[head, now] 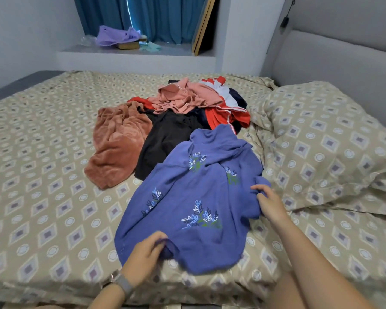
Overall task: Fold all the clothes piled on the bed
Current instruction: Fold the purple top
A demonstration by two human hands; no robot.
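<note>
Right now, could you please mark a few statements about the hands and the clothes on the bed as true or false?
1. Both hands grip the blue top. True: left hand, right hand.
2. The black garment lies folded on the pillow. False: it lies unfolded on the bed.
3. The left wrist wears a watch. True.
4. The brown fleece lies right of the blue top. False: left.

Two bare forearms, no sleeves; a grey-strapped watch, possibly metal-cased, sits on the left wrist.
</note>
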